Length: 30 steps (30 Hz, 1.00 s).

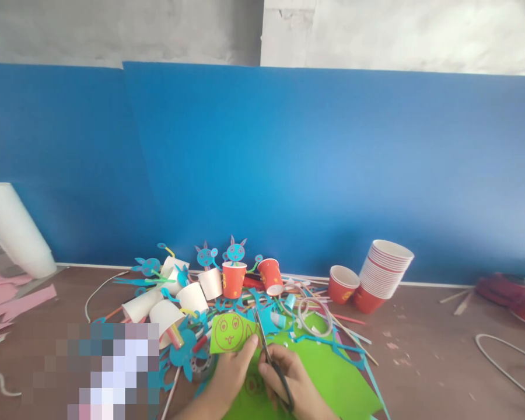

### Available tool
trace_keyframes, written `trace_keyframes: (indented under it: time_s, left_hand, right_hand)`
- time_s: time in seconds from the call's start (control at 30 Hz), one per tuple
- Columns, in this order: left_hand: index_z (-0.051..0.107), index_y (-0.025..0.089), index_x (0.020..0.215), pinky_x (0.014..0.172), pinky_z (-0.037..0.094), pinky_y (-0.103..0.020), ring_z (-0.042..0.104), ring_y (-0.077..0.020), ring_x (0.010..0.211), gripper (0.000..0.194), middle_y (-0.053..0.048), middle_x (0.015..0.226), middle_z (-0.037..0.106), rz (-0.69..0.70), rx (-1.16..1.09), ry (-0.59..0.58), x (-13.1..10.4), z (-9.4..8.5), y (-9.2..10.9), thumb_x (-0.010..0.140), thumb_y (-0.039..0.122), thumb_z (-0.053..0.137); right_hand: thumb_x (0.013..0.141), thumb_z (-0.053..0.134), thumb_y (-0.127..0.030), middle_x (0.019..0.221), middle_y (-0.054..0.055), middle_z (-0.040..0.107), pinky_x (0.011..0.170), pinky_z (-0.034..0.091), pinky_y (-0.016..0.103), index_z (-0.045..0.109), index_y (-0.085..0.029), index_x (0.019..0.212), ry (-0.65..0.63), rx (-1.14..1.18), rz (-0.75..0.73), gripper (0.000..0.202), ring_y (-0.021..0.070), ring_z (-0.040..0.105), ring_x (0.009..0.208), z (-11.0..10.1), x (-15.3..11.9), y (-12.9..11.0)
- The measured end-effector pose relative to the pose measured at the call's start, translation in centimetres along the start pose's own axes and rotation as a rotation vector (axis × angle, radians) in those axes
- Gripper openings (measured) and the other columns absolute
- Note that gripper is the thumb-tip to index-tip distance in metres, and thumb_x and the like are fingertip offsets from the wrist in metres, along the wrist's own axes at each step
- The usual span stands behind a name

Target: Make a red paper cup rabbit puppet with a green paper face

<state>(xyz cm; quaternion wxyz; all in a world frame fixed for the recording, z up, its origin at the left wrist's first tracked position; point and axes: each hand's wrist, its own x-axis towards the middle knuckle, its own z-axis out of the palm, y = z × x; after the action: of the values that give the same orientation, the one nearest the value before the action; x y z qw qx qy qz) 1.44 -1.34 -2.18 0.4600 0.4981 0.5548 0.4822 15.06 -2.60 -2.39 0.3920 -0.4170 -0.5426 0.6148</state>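
Observation:
My left hand [240,363] pinches a piece of green paper [219,344] that bears a drawn face with heart-shaped eyes and ear shapes beside it. In my right hand [291,376] is a pair of scissors [276,370] with dark handles, its blades pointing up and away across the right edge of that piece. Whether the blades are parted is hard to see. Under both hands lies a larger green sheet [328,379], with another drawn shape on it partly covered by my wrists.
Behind my hands is a heap of paper cups [234,281], blue paper cutouts [236,252], sticks and a roll of tape [315,316]. A stack of cups [385,271] stands to the right by the blue panel [262,163]. Pink paper [9,309] and a white roll [20,233] lie left.

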Motion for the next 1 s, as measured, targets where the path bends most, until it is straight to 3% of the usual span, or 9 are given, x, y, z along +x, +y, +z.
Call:
trace_keyframes:
  time_s: [0.1, 0.27, 0.47, 0.63, 0.8, 1.0]
  left_hand:
    - [0.069, 0.017, 0.087, 0.102, 0.038, -0.038, 0.059, -0.0282, 0.105, 0.029, -0.008, 0.098, 0.072, 0.045, 0.001, 0.015, 0.1, 0.0, 0.0, 0.078, 0.041, 0.056]
    - [0.070, 0.017, 0.084, 0.100, 0.041, -0.040, 0.061, -0.0293, 0.100, 0.030, -0.009, 0.094, 0.072, 0.030, -0.043, 0.009, 0.0, -0.1, 0.3, 0.076, 0.043, 0.059]
    - [0.069, 0.018, 0.074, 0.090, 0.047, -0.039, 0.063, -0.0288, 0.091, 0.028, -0.007, 0.082, 0.073, 0.015, -0.093, -0.021, 0.1, -0.3, 0.1, 0.072, 0.045, 0.064]
    - [0.065, 0.017, 0.071, 0.075, 0.051, -0.036, 0.063, -0.0263, 0.078, 0.032, -0.005, 0.074, 0.070, -0.098, -0.118, -0.090, 0.1, -0.3, -0.3, 0.074, 0.048, 0.059]
    - [0.066, 0.018, 0.069, 0.085, 0.047, -0.035, 0.061, -0.0269, 0.089, 0.025, -0.005, 0.081, 0.071, -0.036, -0.133, -0.122, 0.3, -0.7, 0.3, 0.071, 0.043, 0.064]
    - [0.062, 0.019, 0.067, 0.082, 0.046, -0.036, 0.059, -0.0241, 0.080, 0.021, -0.003, 0.073, 0.067, -0.043, -0.121, -0.193, 0.7, -1.2, 0.7, 0.070, 0.039, 0.064]
  right_hand:
    - [0.070, 0.067, -0.060, 0.041, -0.010, 0.042, 0.031, 0.025, 0.015, 0.049, -0.018, 0.069, 0.007, -0.028, -0.002, 0.045, 0.0039, 0.034, 0.031, 0.0, 0.0, 0.0]
    - [0.069, 0.067, -0.059, 0.043, -0.010, 0.042, 0.031, 0.027, 0.015, 0.049, -0.018, 0.070, 0.011, -0.058, -0.002, 0.045, 0.0037, 0.033, 0.031, -0.1, 0.0, 0.4]
    - [0.067, 0.069, -0.059, 0.044, -0.009, 0.044, 0.031, 0.028, 0.015, 0.050, -0.019, 0.071, 0.001, -0.017, -0.001, 0.045, 0.0045, 0.036, 0.032, 0.0, 0.1, 0.5]
    - [0.069, 0.069, -0.057, 0.045, -0.008, 0.046, 0.032, 0.028, 0.015, 0.050, -0.019, 0.072, -0.007, 0.018, -0.029, 0.043, 0.0045, 0.036, 0.034, -0.1, 0.1, 0.4]
    - [0.070, 0.068, -0.057, 0.044, -0.009, 0.044, 0.031, 0.027, 0.015, 0.051, -0.018, 0.071, -0.004, -0.016, -0.009, 0.042, 0.0045, 0.035, 0.032, -0.4, 0.1, 0.6]
    - [0.068, 0.069, -0.058, 0.044, -0.008, 0.045, 0.032, 0.030, 0.015, 0.050, -0.019, 0.069, -0.009, -0.021, -0.015, 0.044, 0.0045, 0.036, 0.033, -0.4, 0.0, 0.5]
